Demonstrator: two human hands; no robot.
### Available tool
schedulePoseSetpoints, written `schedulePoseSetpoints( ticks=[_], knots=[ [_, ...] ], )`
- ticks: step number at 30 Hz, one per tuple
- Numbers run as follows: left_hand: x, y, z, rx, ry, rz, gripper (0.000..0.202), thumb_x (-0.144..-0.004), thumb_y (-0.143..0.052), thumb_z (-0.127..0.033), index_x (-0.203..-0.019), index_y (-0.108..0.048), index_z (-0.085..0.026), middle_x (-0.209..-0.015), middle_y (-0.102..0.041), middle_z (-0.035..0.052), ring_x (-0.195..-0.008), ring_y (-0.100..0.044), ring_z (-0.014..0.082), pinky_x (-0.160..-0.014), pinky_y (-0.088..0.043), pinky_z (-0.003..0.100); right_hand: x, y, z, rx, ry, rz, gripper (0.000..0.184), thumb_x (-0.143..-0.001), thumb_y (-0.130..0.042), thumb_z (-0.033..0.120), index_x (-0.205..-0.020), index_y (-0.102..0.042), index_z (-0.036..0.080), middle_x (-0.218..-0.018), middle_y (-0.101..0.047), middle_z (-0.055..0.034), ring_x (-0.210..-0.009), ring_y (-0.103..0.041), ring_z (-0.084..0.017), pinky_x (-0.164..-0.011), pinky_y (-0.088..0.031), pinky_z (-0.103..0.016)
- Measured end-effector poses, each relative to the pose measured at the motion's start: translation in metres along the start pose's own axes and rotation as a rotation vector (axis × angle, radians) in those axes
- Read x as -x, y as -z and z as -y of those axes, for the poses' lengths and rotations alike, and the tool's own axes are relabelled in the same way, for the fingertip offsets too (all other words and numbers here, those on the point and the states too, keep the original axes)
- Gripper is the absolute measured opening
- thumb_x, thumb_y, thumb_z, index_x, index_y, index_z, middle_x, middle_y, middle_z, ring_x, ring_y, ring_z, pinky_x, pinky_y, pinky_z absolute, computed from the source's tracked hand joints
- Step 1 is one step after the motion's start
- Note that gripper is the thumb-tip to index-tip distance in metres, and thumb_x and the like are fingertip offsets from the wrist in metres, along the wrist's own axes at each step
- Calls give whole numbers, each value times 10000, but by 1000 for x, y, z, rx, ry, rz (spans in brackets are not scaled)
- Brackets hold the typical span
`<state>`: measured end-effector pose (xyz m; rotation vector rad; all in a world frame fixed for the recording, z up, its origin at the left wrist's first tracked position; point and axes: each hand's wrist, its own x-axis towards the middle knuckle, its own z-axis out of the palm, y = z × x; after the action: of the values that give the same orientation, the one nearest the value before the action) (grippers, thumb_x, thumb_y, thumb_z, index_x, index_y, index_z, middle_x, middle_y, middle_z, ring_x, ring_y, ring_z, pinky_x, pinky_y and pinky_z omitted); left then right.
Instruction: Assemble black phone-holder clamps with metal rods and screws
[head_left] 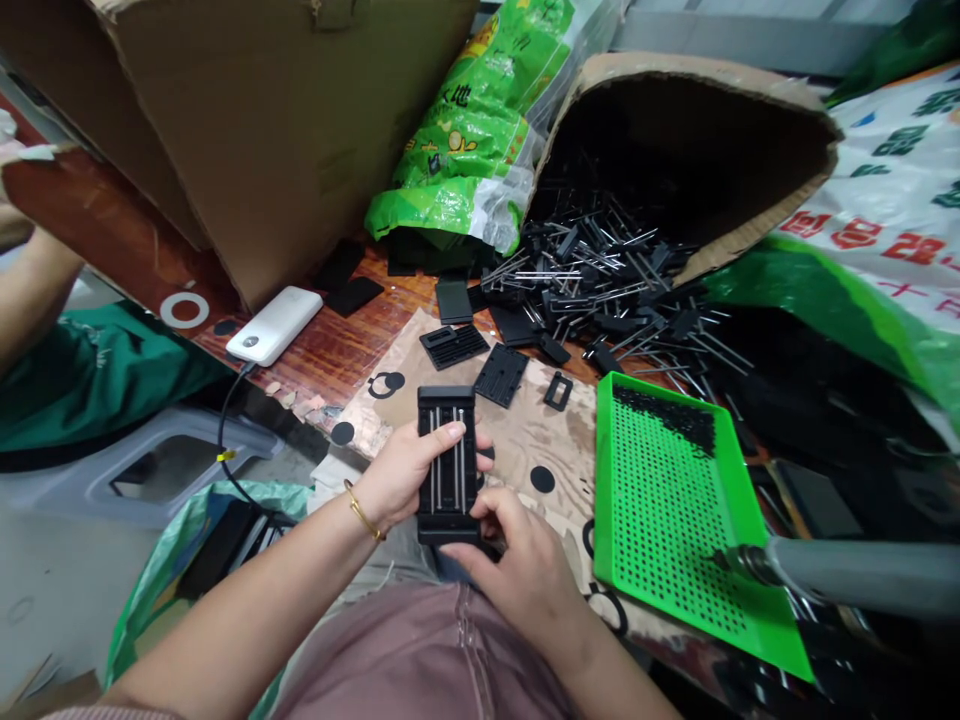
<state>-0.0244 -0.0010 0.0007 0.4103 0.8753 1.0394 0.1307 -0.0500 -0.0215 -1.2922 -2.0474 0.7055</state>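
Observation:
Held upright above the table edge, close to my body, is a black plastic bracket [446, 480] with thin metal rods along its middle. My left hand [405, 465] wraps its left side, thumb lying across the rods. At the lower right end, my right hand [525, 560] pinches the same bracket between thumb and fingers. Just beyond it lie a slotted black plate [454, 346], another black plate [501, 374] and a small black frame [558, 390].
A green perforated tray [675, 540] with small black pieces [667, 420] stands at right, an electric screwdriver [840, 572] over it. Rod-fitted black parts [600, 290] spill from a cardboard box [795, 100]. A white power bank [276, 326] lies left. Another person's arm [37, 280] shows far left.

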Motion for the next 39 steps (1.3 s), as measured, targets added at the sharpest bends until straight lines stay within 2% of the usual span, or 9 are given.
schedulePoseSetpoints(
  ticks=[3, 8, 11, 14, 17, 21, 26, 32, 39],
  knots=[
    [-1, 0, 1, 19, -31, -49, 246, -806, -648, -213, -1025, -608, -109, -890, -716, 99, -717, -693, 188, -649, -574, 296, -2, 0, -2, -176, -139, 4, 240, -682, -704, 220, -853, -536, 222, -700, -633, 21, -619, -623, -155, -596, -510, -261],
    [-4, -8, -1, 205, -174, -116, 261, -922, -459, -308, -1058, -613, -149, -1066, -688, 93, -895, -675, 214, -735, -573, 361, -12, -8, -1, -944, -516, -69, 477, -654, -731, 285, -1064, -494, 230, -891, -684, -18, -730, -667, -149, -607, -548, -244],
    [0, -13, 0, 256, -274, -88, 369, -956, -360, -378, -1052, -635, -150, -1217, -628, 97, -1123, -584, 241, -868, -531, 384, -19, -10, 2, -1223, -730, -69, 501, -678, -746, 351, -1114, -542, 211, -937, -688, -29, -732, -664, -122, -567, -534, -184],
    [9, -8, 4, 226, -325, 43, 318, -883, -523, -406, -1109, -631, -210, -1282, -593, 60, -1268, -463, 250, -1006, -433, 391, -26, -2, 3, -1306, -762, -175, 451, -666, -762, 357, -1061, -620, 192, -949, -696, -39, -733, -660, -121, -589, -550, -187],
    [22, 7, 4, 128, -192, 309, 571, -689, -742, -420, -1212, -584, -254, -1330, -552, 83, -1341, -358, 300, -1053, -363, 435, -35, 14, 1, -1294, -709, -294, 431, -650, -766, 371, -1029, -656, 198, -931, -705, -38, -700, -652, -132, -546, -555, -209],
    [36, 25, -3, 99, 94, 543, 872, -539, -740, -652, -1295, -516, -282, -1401, -471, 134, -1327, -351, 385, -965, -415, 519, -48, 36, -3, -1117, -620, -280, 383, -703, -711, 436, -1002, -696, 198, -853, -712, -29, -633, -623, -127, -488, -521, -212],
    [32, 21, -8, 158, 341, 641, 920, -646, -567, -761, -1341, -469, -167, -1342, -509, 208, -1205, -507, 377, -881, -479, 444, -54, 50, -3, -764, -361, -95, 300, -805, -611, 403, -1028, -708, 227, -969, -725, -23, -894, -657, -175, -825, -517, -327],
    [14, 11, 0, 45, 500, 604, 497, -860, -524, -511, -1141, -613, -112, -1055, -696, 178, -901, -695, 261, -801, -526, 340, -52, 51, 1, -565, -249, 3, 286, -840, -555, 347, -1052, -694, 214, -1028, -719, -25, -963, -651, -177, -909, -482, -347],
    [12, 4, 7, -160, 399, 362, 348, -848, -584, -426, -907, -647, -89, -839, -731, 177, -676, -712, 242, -567, -564, 297, -53, 47, 2, -487, -210, 44, 282, -855, -525, 321, -1057, -689, 214, -1067, -709, -33, -1005, -643, -184, -913, -485, -350]
  ],
)
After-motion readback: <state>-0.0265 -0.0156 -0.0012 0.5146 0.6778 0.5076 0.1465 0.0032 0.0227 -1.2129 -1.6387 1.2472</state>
